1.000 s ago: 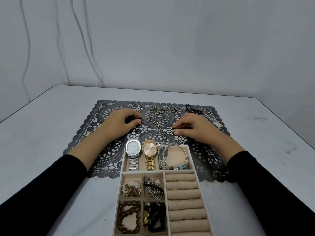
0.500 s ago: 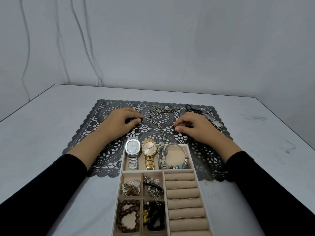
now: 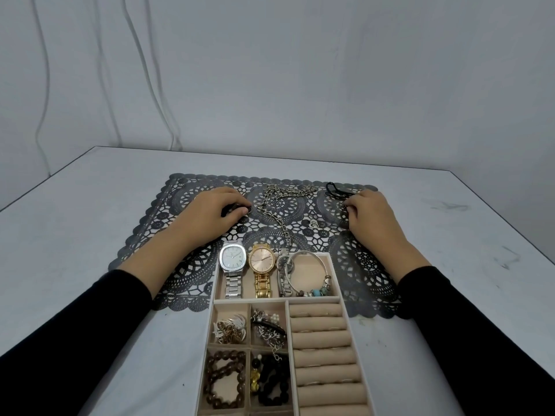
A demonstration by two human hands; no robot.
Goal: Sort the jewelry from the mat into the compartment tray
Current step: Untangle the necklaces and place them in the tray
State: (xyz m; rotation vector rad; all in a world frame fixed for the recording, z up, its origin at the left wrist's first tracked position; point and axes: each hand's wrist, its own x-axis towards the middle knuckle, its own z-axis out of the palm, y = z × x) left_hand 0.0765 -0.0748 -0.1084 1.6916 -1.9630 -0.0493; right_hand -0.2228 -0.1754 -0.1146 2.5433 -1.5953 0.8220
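Two hands working the mat [image 3: 156, 232]: left hand [image 3: 207, 210] pinching a small dark piece, right hand [image 3: 371, 214] curling fingers beside the black cord [image 3: 336, 189], upper right; chain [image 3: 279, 205] lying between them, running toward the tray [image 3: 335, 265].

A dark lace-patterned mat [image 3: 186, 244] lies flat on the tabletop, its near edge under the far end of a beige compartment tray [image 3: 335, 267]. On the mat a silver chain [image 3: 280, 205] sprawls at centre — a small silver piece [image 3: 314, 223] just right of it, a black cord [image 3: 336, 189] at the far right. The tray's far compartment holds three watches and a beaded bangle [image 3: 312, 277].
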